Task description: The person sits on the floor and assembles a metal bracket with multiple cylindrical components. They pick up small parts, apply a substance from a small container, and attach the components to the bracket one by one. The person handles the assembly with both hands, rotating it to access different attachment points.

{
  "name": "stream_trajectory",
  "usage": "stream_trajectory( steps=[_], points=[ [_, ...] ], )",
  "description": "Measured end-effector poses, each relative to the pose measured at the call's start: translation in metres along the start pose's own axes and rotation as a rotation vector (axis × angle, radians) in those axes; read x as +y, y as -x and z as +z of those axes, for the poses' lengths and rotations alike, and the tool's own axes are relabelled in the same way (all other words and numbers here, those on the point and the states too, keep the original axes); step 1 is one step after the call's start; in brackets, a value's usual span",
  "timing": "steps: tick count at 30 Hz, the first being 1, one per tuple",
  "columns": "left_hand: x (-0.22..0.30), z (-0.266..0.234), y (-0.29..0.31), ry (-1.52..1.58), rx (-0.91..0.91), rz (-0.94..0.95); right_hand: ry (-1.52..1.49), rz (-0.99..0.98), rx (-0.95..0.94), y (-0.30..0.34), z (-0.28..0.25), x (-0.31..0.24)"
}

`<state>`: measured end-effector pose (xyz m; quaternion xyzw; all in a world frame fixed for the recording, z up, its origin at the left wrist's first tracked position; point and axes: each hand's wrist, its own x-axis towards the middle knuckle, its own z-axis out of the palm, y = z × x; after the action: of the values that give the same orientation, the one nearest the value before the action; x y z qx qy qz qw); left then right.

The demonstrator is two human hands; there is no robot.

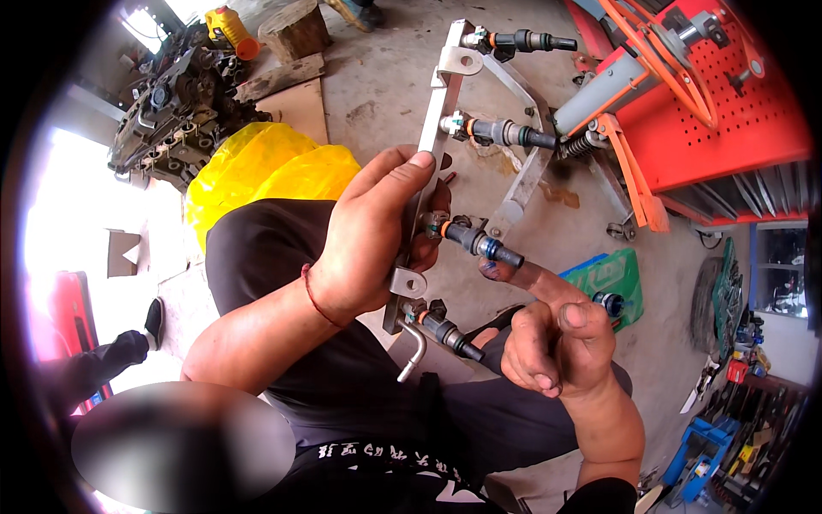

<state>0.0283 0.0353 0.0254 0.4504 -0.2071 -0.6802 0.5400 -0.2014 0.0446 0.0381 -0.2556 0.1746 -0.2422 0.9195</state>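
Observation:
My left hand [364, 227] is closed around a metal fuel rail [438, 107], thumb on its near face. The rail slants upright in front of my knees. Several dark fuel injectors stick out from its right side, among them a top injector [522, 41], an upper-middle injector [501, 132] and a bottom injector [443, 331]. The lower-middle injector [469, 238] has a blue ring near its tip. My right hand [565, 343] stretches its index finger to just beneath that tip; contact is unclear. Its other fingers curl loosely, with nothing visible in them.
A yellow plastic bag [265, 171] lies left of my knee, beside an engine [175, 116]. A green container [612, 278] stands on the floor at right. A red perforated cart [719, 111] and a grey metal stand [527, 184] are beyond. Another person's leg [111, 360] shows at left.

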Motion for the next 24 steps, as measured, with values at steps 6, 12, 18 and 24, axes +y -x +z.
stream_trajectory(
  steps=[6,12,18,24],
  points=[
    [0.003,0.003,0.004,-0.277,0.009,0.200,-0.008,0.035,-0.010,0.004,-0.012,-0.003],
    [0.002,0.004,0.006,-0.465,-0.070,0.488,0.098,0.060,0.072,0.005,-0.016,-0.005],
    [-0.001,0.000,0.008,-0.465,-0.121,0.452,0.481,0.016,0.151,0.004,-0.008,-0.015],
    [-0.010,-0.001,0.002,-0.508,-0.027,0.428,1.853,-0.419,0.212,0.002,0.006,0.003]
  ],
)
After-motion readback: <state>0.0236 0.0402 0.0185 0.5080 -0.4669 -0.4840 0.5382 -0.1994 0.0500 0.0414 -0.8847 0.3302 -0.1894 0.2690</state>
